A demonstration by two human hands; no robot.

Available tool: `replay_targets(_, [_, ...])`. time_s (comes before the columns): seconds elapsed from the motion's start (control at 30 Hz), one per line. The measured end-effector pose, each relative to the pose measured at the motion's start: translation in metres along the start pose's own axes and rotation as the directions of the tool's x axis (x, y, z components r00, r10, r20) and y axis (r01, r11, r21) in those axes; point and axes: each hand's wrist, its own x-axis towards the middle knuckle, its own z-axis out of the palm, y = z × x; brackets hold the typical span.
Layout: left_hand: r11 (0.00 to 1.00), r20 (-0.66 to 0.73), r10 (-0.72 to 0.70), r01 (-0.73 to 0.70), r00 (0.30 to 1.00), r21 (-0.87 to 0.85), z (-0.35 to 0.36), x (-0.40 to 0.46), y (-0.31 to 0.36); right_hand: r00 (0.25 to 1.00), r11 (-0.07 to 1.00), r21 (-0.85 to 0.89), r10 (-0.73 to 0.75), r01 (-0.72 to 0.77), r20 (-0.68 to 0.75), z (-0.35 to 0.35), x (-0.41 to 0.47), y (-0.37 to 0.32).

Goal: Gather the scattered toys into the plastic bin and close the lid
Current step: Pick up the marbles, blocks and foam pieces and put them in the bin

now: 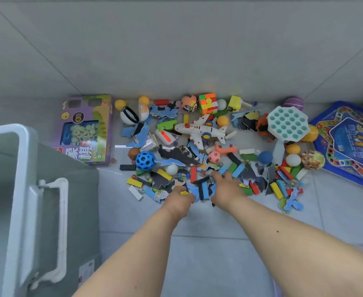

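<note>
Both hands (202,194) scooping blocks (204,189), left clenched on pieces, right grip unclear; loose bits could spill before reaching bin (24,168)

Two bare forearms reach forward and down from the lower edge of the view, converging toward the middle. The left hand (181,198) lies knuckles up with its fingers curled under, pinching something small; what it holds is too blurred to tell fully. The right hand (225,186), just beside it and slightly further forward, is palm down with its fingers spread and extended. Both wrists are straight, sleeves absent from sight.
</note>
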Motion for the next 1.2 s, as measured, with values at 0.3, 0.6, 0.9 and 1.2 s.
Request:
replay_targets(0.3, [0.999, -0.002, -0.045, 0.045, 0.999, 0.027, 0.006, 0.009, -0.003, 0.997, 0.989, 0.129, -0.075, 0.075, -0.006, 0.030, -0.001, -0.005])
replay_targets(0.6, [0.969, 0.137, -0.146, 0.169, 0.980, -0.178, 0.024, -0.002, -0.003, 0.991, 0.872, 0.484, -0.120, 0.075, 0.061, 0.042, 0.000, -0.016])
replay_targets(0.9, [0.845, 0.148, -0.139, 0.195, 0.979, -0.498, 0.018, -0.007, -0.005, 0.970, 0.784, 0.620, -0.132, -0.024, 0.205, 0.032, -0.007, -0.020])
replay_targets(1.2, [0.692, 0.077, -0.142, 0.155, 0.987, -0.705, 0.001, -0.005, 0.000, 0.970, 0.481, 0.877, -0.204, -0.021, 0.134, 0.014, -0.028, -0.048])
